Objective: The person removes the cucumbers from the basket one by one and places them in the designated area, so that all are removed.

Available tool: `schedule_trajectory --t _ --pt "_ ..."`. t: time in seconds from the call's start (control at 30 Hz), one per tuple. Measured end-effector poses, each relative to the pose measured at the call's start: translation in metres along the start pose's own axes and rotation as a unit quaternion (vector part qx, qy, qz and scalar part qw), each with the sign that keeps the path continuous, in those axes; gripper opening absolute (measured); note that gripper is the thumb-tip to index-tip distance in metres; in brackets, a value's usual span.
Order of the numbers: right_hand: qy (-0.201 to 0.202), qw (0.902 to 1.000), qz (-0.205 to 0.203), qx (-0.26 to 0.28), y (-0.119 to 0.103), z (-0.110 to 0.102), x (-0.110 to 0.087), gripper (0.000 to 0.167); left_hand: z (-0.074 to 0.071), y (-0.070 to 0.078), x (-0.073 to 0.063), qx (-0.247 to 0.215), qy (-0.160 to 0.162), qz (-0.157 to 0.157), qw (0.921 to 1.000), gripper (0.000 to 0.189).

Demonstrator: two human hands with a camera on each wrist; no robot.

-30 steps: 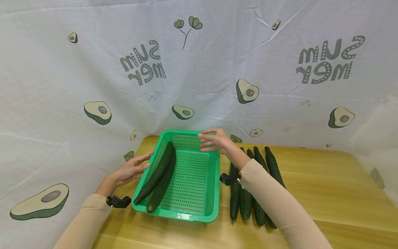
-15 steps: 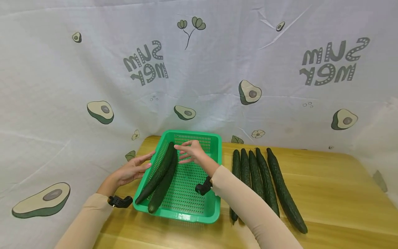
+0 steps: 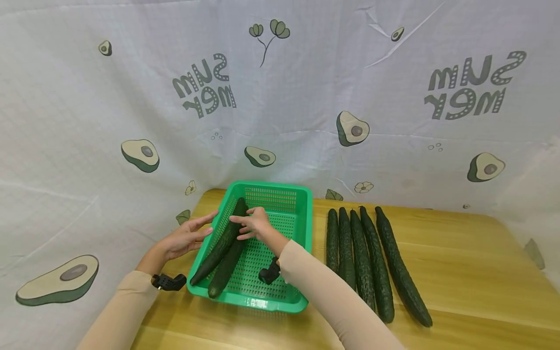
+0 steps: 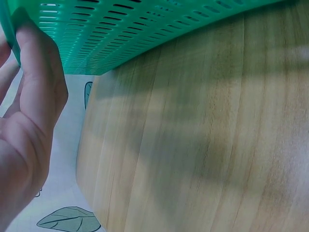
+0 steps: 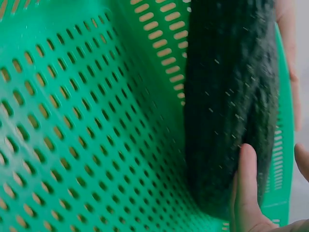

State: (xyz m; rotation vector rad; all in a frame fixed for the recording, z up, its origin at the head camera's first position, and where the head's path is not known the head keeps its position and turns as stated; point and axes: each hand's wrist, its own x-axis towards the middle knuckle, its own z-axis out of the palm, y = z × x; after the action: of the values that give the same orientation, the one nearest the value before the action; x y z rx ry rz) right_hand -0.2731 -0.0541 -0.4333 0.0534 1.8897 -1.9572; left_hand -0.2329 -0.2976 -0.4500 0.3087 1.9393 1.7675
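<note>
Two long dark green cucumbers (image 3: 224, 243) lie side by side along the left wall of a green perforated basket (image 3: 302, 291). My left hand (image 3: 185, 239) rests against the outside of the basket's left rim, its fingers fairly straight. In the left wrist view, that hand (image 4: 36, 92) is beside the rim, thumb against the basket. My right hand (image 3: 258, 224) reaches over the cucumbers inside the basket, fingers spread and not closed round them. One fingertip overlaps the nearer cucumber (image 5: 222, 96) in the right wrist view.
Several more cucumbers (image 3: 360, 257) lie in a row on the wooden table (image 3: 477, 272), right of the basket. A white cloth (image 3: 306, 97) printed with avocados hangs behind and to the left of the table.
My right hand has moved left and slightly down, from the basket's back right rim to above the cucumbers inside. My left hand and the basket have hardly moved.
</note>
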Motion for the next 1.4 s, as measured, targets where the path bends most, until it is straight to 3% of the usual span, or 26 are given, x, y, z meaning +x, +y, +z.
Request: schedule_trajectory --t 0.23,0.5,0.83,1.03,1.17,1.4 --pt "0.033 0.9995 0.002 0.0 0.007 0.009 0.0 0.079 0.002 0.0 0.0 -0.016 -0.004 0.003 0.9999 0.069" --pt "0.059 0.9974 -0.009 -0.041 0.01 0.02 0.002 0.085 0.0 0.001 -0.001 -0.015 -0.005 0.003 0.9999 0.067" --pt "0.103 0.9865 -0.033 -0.123 0.016 0.031 0.002 0.085 0.001 0.002 -0.001 0.011 0.006 -0.011 0.9999 0.068" --pt "0.124 0.9801 -0.037 -0.151 0.017 0.032 0.004 0.084 0.002 0.002 0.001 -0.004 0.001 -0.003 1.0 0.067" --pt "0.132 0.9782 -0.048 -0.153 0.017 0.032 0.003 0.083 0.002 0.001 0.001 -0.01 0.0 -0.002 1.0 0.067" --pt "0.125 0.9855 -0.041 -0.107 0.011 0.032 0.001 0.078 0.002 0.002 0.0 -0.009 -0.001 -0.002 1.0 0.068"
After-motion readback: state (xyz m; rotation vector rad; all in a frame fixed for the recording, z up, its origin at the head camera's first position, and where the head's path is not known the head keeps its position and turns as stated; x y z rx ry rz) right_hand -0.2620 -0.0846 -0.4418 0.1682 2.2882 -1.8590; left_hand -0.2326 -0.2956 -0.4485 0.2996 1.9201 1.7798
